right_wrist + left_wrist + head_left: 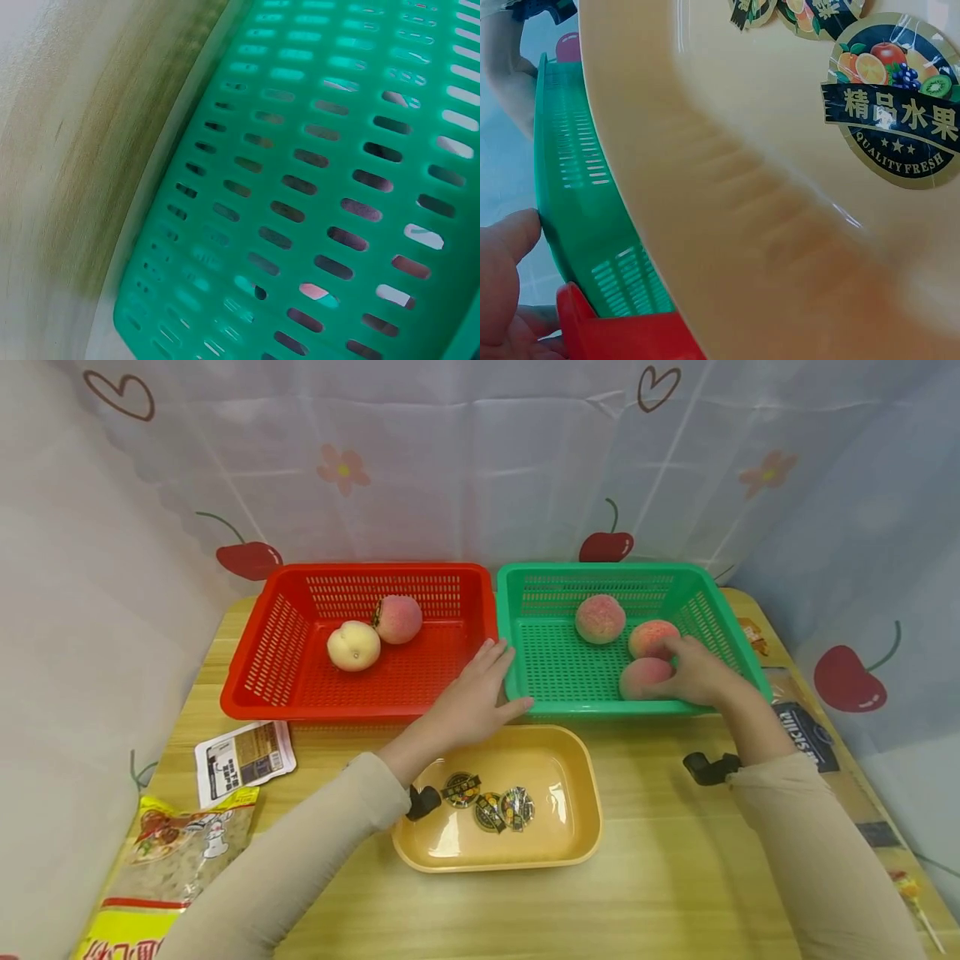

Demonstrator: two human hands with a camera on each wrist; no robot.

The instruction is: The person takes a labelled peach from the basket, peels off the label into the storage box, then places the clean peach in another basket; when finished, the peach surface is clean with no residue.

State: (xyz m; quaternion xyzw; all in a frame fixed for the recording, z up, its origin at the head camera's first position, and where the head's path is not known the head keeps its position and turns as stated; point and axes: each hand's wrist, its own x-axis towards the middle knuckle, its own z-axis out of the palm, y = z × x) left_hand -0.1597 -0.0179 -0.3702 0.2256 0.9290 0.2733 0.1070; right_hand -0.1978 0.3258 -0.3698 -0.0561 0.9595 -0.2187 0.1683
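My right hand (696,672) reaches into the green basket (562,706) and holds a pink peach (643,678) near its front wall. Just behind that, an orange-pink peach (652,637) lies close to my fingers, and another peach (600,618) sits farther back. My left hand (472,697) rests at the adjoining rims of the red basket (330,712) and the green one, fingers extended and thumb (514,236) against the green rim. In the red basket lie a pale peach (353,646) and a pink peach (400,619). The right wrist view shows only the slotted green wall (300,180).
A yellow tray (562,852) with round fruit stickers (517,808) stands in front of the baskets, under my left forearm. Food packets (247,760) and a yellow bag (180,852) lie at left. A dark-labelled package (806,735) and a lollipop (911,893) line the right edge.
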